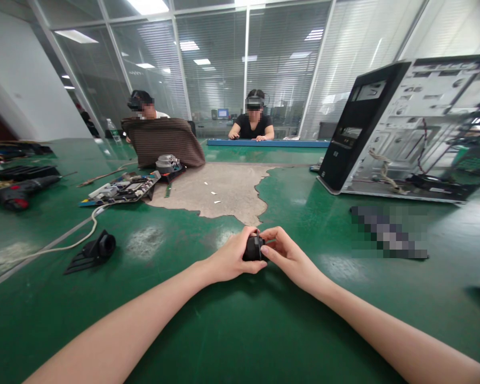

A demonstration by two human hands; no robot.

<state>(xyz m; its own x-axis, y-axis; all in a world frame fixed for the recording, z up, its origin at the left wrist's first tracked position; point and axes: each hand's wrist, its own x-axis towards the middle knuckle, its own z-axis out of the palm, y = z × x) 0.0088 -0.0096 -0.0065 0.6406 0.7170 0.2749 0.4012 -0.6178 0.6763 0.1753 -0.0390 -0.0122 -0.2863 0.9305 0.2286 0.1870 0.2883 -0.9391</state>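
A small round black part (253, 248) is held over the green table in the middle of the view. My left hand (234, 255) is wrapped round its left side, with the thumb below and the fingers above. From the right, my right hand (285, 253) grips the part's right end between thumb and fingers. A thin rim runs round the part near the right fingertips. The far fingers of both hands are partly hidden. To the left, a black plastic piece with a round opening (96, 249) lies on the green table (208, 330).
An open computer case (364, 128) stands at the right, with a dark strip (388, 234) in front. Circuit boards (124, 189), a cable (76, 242) and a power tool (22, 193) lie left. Two people sit beyond a brown cloth-covered object (160, 141) and a blue bar (268, 143).
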